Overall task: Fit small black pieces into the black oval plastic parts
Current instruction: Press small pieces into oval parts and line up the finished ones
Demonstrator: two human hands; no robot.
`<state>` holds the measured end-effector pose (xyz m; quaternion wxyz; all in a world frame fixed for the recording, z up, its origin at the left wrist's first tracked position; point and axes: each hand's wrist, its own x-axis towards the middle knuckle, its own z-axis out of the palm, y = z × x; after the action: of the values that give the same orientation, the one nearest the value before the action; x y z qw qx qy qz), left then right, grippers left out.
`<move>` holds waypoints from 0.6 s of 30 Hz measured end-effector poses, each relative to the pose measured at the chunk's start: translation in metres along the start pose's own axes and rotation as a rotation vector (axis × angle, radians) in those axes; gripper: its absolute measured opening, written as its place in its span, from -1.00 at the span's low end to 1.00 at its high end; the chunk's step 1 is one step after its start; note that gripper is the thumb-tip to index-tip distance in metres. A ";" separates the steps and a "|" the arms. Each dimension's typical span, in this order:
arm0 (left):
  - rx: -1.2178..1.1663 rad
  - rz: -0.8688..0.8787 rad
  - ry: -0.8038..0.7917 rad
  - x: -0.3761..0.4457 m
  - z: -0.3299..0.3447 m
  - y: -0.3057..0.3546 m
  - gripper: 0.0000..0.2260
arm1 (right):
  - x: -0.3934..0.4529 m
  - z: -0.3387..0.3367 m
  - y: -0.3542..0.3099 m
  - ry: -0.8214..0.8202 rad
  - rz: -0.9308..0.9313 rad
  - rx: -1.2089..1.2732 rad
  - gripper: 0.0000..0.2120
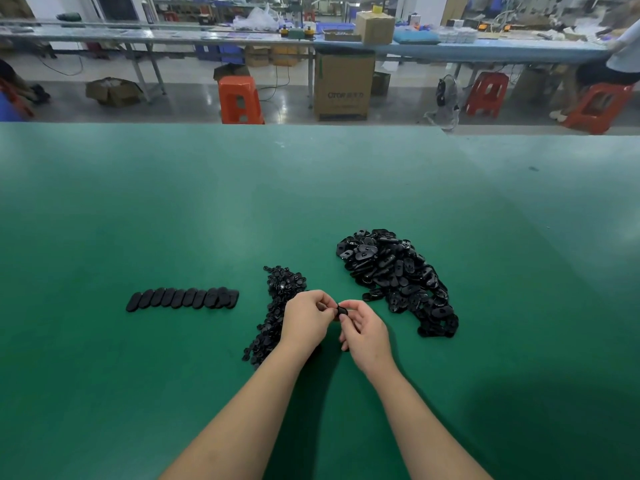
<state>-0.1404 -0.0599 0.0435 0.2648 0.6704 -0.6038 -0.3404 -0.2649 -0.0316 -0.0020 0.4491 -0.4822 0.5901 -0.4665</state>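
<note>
One black oval part (342, 310) is pinched between the curled fingers of the right hand (365, 332) and the left hand (306, 318), held just above the green table (173, 209). Whether a small piece is gripped by the left fingers cannot be told. Just behind the left hand lies the heap of small black pieces (277, 306); the pile of oval parts (398, 275) sits to the right. A row of ovals (183, 298) is laid out well to the left.
</note>
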 end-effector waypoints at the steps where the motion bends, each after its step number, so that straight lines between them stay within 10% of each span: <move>1: 0.002 -0.002 0.000 0.000 0.000 0.000 -0.90 | 0.000 0.000 0.000 0.000 0.000 -0.003 -0.80; 18: -0.138 -0.040 -0.074 0.005 0.000 -0.005 -0.94 | 0.003 -0.001 0.007 0.033 -0.016 0.036 -0.88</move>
<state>-0.1371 -0.0643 0.0394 0.2810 0.6496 -0.5747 -0.4110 -0.2675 -0.0334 -0.0087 0.4442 -0.4711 0.5851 -0.4884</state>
